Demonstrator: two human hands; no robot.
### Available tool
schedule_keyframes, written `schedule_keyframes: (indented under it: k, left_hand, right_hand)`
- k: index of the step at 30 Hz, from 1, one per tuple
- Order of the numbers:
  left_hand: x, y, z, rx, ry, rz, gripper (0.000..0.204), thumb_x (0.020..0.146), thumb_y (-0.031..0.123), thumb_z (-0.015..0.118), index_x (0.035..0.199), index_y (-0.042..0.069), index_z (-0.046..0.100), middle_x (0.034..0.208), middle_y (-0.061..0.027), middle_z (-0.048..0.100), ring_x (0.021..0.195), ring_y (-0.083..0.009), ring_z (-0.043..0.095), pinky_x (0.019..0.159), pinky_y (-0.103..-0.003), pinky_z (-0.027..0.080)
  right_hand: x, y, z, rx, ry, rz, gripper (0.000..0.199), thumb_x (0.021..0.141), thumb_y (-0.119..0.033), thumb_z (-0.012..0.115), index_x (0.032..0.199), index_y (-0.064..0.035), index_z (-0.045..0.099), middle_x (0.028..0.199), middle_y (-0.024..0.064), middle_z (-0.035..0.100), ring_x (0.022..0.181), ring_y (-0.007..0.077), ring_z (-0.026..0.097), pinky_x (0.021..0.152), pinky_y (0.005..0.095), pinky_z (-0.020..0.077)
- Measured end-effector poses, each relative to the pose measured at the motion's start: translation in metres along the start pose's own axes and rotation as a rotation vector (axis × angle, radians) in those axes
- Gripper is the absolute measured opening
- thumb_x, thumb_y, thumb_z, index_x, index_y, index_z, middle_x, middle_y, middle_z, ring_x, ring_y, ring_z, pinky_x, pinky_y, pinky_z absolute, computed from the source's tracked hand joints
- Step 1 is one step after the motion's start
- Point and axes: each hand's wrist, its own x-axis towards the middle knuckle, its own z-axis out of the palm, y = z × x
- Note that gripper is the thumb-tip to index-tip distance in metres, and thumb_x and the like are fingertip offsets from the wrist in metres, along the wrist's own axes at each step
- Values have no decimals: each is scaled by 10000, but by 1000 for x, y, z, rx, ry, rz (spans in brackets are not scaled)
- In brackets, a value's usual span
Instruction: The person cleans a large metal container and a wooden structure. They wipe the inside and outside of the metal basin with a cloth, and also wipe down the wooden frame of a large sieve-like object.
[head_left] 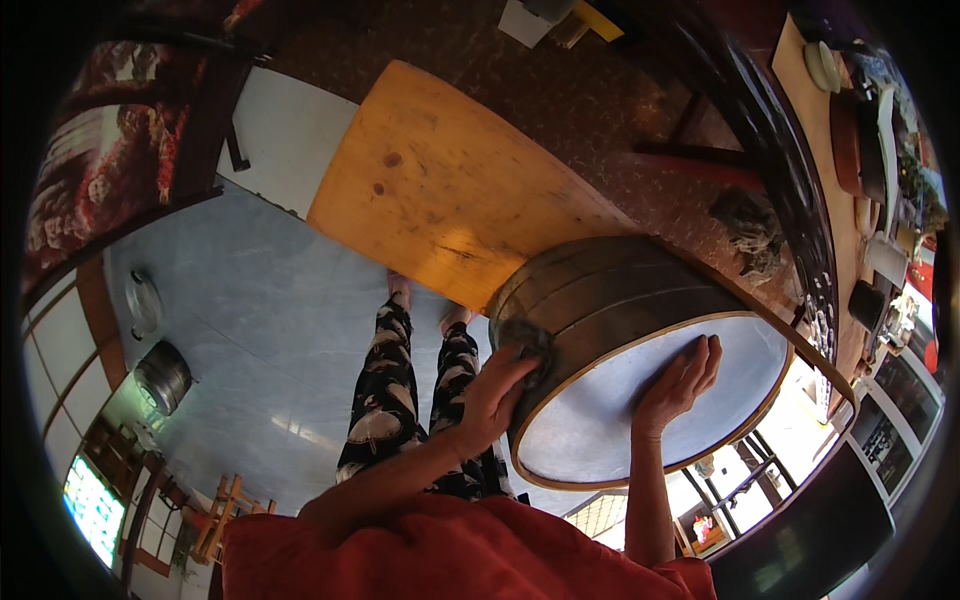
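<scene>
Wiping looks like the step in hand here: the left hand has its fingers bent round a dark wad, pressing it against the brown side of a big drum-like tub (drum or tub, honestly can't tell). The tub is tipped so its pale face points back at the wearer, and its far side overlaps the near end of a wooden bench; how much weight the bench takes, I can't tell. The right hand has nothing in its grasp, fingers fairly straight and close together, laid on that pale face. To do it well, I'd brace with the right palm, use short strokes along the curve and ease off near the rim so the wad doesn't snag. As for edges, a dark curved table edge sweeps past on the right, so I'd be wary of swinging the tub that way. More room on the left, over the grey floor, though a metal pot sits farther out and the wearer's legs are just beside the tub.
</scene>
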Motion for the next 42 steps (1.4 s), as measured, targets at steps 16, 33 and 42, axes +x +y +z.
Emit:
schedule_keyframes:
  k: [16,33,42]
  left_hand:
    - [-34,-43,8,-366,205,-436,271,920,49,451,1170,52,558,1054,-97,584,1023,-158,544,917,-285,407]
    - [-38,29,9,-115,247,181,267,868,4,540,1120,64,604,1204,-160,561,1152,-341,513,944,-370,412]
    - [50,17,7,-126,96,354,280,846,-1,561,1106,89,609,1112,-139,603,1061,-319,552,880,-367,443]
  right_hand:
    - [0,0,2,-40,29,-61,343,956,-102,435,1287,-10,454,1372,175,392,1243,339,373,1015,418,326]
    - [1,13,12,-24,77,-74,349,966,-192,420,1275,-39,472,1358,157,410,1235,324,370,1018,432,279]
    - [5,15,20,-94,112,-118,353,962,-195,419,1275,-40,470,1356,145,414,1251,314,360,1019,429,268]
